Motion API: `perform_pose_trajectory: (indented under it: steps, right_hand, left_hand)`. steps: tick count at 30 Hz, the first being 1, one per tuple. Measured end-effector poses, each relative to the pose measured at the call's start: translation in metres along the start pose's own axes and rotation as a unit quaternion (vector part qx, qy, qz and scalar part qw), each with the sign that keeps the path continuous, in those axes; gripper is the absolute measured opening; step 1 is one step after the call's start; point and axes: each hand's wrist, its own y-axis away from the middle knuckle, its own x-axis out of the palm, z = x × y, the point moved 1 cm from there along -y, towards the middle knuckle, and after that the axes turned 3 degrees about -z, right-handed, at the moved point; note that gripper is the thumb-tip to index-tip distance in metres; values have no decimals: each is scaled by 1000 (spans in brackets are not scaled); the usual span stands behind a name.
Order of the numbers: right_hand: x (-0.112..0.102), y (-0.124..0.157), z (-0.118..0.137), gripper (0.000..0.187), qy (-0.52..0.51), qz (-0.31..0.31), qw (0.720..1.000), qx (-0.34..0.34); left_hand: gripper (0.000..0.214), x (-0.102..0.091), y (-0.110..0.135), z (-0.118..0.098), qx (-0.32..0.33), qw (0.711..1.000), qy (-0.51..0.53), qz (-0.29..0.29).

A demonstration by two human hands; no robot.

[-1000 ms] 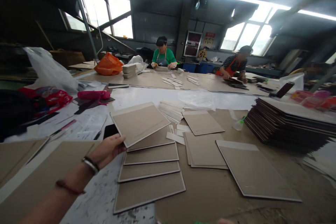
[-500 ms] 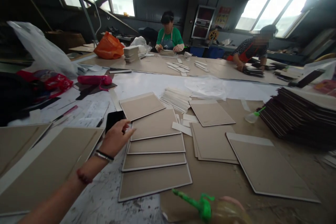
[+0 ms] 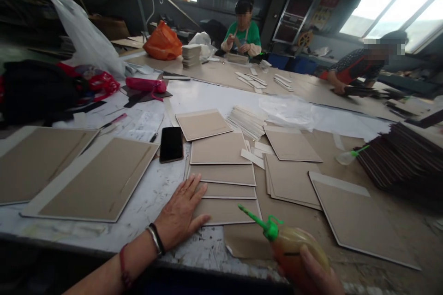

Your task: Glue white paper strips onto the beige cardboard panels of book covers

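Note:
My left hand lies flat and open, fingers spread, on the near left corner of an overlapping row of brown cardboard panels. My right hand sits at the bottom edge, wrapped round a glue bottle with a green nozzle that points up and left over the nearest panel. A black phone lies just left of the row.
Two large boards lie at the left, another panel at the right beside a dark stack. White strips, a second small glue bottle and plastic bags lie further back. Two people work at the far table.
My left hand set down the top panel, drew back and now presses flat on the nearest panels. My right hand brought the glue bottle up into view. The camera tilted downward.

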Motion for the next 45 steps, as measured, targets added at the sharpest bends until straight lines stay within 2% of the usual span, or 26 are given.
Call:
perform_pose_trajectory:
  steps: [2, 4, 7, 13, 19, 25, 29, 34, 40, 45]
  right_hand:
    - [11, -3, 3, 50, -11, -37, 999, -2]
    - [27, -8, 9, 56, 8, -49, 999, -20]
    - [55, -18, 20, 59, 100, -29, 992, -73]
    - [108, -43, 26, 53, 229, 17, 958, -172]
    - [139, -51, 28, 44, 289, 31, 926, -242]
    - [139, -50, 31, 42, 361, 30, 891, -272]
    - [136, -45, 33, 41, 373, -5, 883, -284]
    - [131, -44, 36, 43, 386, -21, 879, -281]
    - [116, -46, 38, 43, 403, -55, 867, -287]
    - [95, -53, 40, 43, 429, -73, 853, -289]
  left_hand:
    - [60, 2, 2, -2, 1, 1000, -5, -19]
    - [60, 5, 5, -4, 0, 999, -11, -43]
    - [58, 9, 9, -6, -10, 997, -8, -74]
    - [59, 13, 10, -5, -30, 994, 40, -97]
    - [62, 12, 9, -2, -34, 993, 53, -101]
    - [62, 13, 9, -1, -31, 994, 35, -103]
    - [62, 15, 9, 0, -27, 993, 13, -112]
    - [59, 12, 8, 2, -10, 992, -20, -123]
    - [59, 13, 8, 2, 4, 989, -41, -143]
    - [56, 13, 6, 2, 14, 985, -59, -163]
